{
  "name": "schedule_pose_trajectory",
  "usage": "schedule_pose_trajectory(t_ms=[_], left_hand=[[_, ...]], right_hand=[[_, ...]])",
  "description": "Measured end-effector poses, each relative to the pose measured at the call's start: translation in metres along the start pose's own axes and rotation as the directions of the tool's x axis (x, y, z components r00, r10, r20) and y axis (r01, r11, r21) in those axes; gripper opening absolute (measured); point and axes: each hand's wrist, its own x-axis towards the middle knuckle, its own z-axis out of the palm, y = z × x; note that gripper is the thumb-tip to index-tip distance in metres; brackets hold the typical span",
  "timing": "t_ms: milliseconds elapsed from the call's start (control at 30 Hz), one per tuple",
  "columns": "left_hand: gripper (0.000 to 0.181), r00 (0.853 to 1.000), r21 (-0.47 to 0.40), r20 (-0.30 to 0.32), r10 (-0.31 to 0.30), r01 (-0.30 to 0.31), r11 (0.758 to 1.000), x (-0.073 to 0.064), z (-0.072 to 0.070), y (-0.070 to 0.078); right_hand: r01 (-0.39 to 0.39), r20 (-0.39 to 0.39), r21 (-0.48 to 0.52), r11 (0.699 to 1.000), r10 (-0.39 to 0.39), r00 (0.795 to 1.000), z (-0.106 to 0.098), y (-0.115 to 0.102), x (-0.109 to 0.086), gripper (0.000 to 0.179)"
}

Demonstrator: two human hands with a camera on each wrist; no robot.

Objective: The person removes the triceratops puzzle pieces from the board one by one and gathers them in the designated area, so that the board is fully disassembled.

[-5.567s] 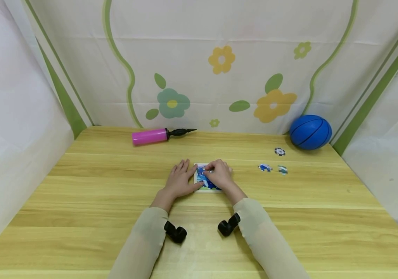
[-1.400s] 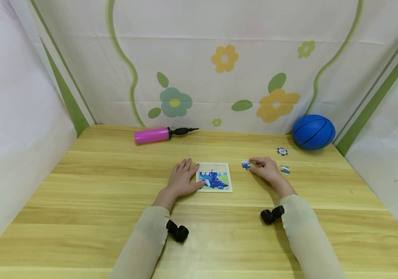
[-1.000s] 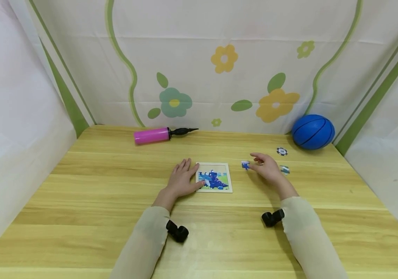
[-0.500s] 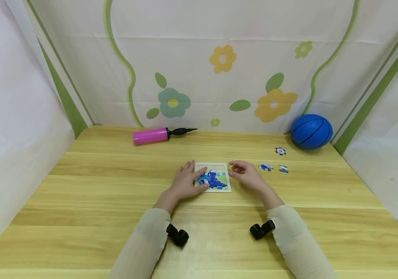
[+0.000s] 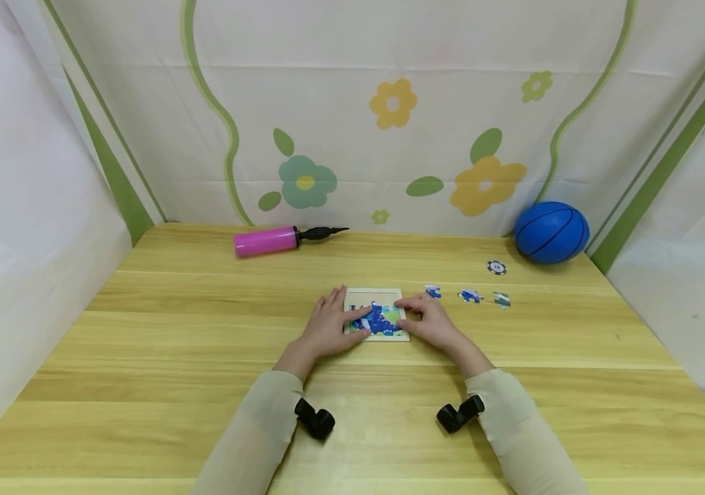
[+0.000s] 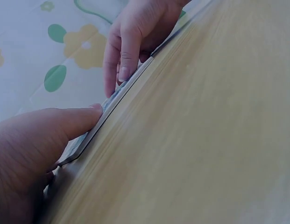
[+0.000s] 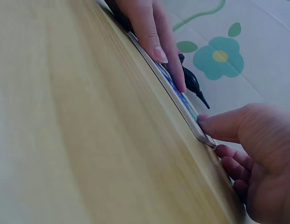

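On tabletop [image 5: 383, 392], left hand [image 5: 328, 326] spread over left side of puzzle board [image 5: 372, 295]; right hand [image 5: 433, 323], thumb and forefinger parted, touches right edge; three loose pieces [image 5: 469, 295] farther right.

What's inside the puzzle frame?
Puzzle pieces in the lower part; above them, the frame shows bare backing. What lies under the left hand and right hand is covered.
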Motion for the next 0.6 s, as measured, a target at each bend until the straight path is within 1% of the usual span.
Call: schedule_pose_trajectory(t_ms=[167, 367, 467, 600], left_hand=[[0.051, 1.0, 0.006, 0.005, -0.005, 0.005, 1.0, 0.0, 0.0, 0.0], [0.05, 1.0, 0.019, 0.016, -0.012, 0.012, 1.0, 0.0, -0.001, 0.001], [0.05, 1.0, 0.019, 0.016, -0.01, 0.01, 1.0, 0.0, -0.001, 0.001], [0.05, 1.0, 0.02, 0.015, -0.009, 0.008, 1.0, 0.0, -0.001, 0.001]], right_hand=[[-0.002, -0.019, -0.05, 0.999, 0.001, 1.0, 0.003, -0.003, 0.0, 0.032], [-0.054, -0.045, -0.112, 0.992, 0.049, 0.998, 0.008, -0.006, 0.001, 0.028], [-0.06, -0.06, -0.112, 0.992, 0.054, 0.997, 0.01, -0.007, 0.001, 0.026], [-0.039, -0.075, -0.096, 0.995, 0.032, 0.997, 0.011, -0.007, 0.001, 0.025]])
